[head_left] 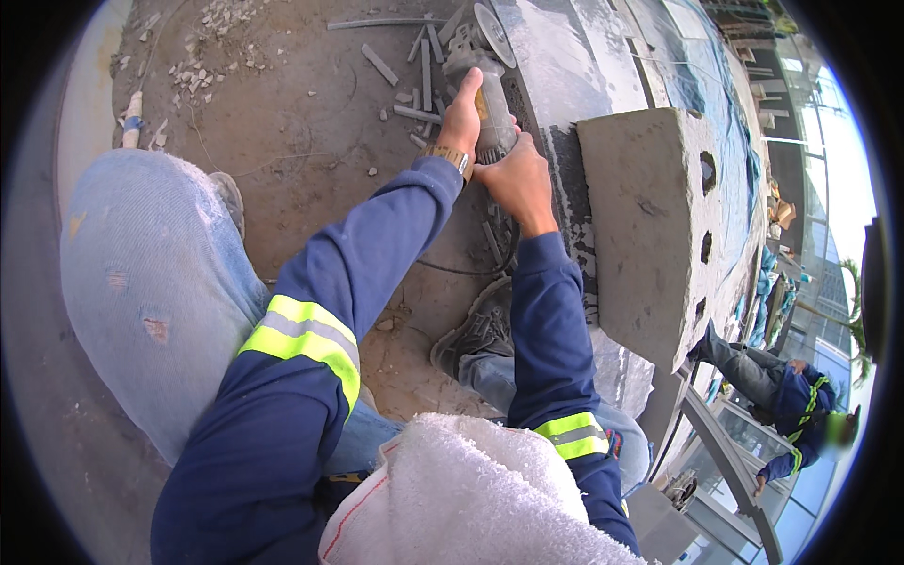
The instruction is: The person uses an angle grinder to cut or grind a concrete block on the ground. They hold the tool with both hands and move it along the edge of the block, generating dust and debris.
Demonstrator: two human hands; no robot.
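An angle grinder point(492, 113), grey and dusty, is gripped in both my hands at the top middle. My left hand point(460, 118) wraps its body from the left, thumb laid along the top. Farther back, my right hand point(521, 177) closes round the rear end of the tool. The round cutting disc point(495, 36) points away from me, beside the edge of a pale stone slab point(556, 56). Whether the disc touches the slab I cannot tell. A dark cable point(466, 272) loops below the grinder.
Cut grey strips point(379, 64) and rubble point(202, 71) litter the dirt floor. Right of my hands stands a concrete block point(640, 198) with holes. A white towel point(461, 490) hangs in front of me. At far right, a person point(800, 405) in reflective workwear touches a long grey bar point(730, 452).
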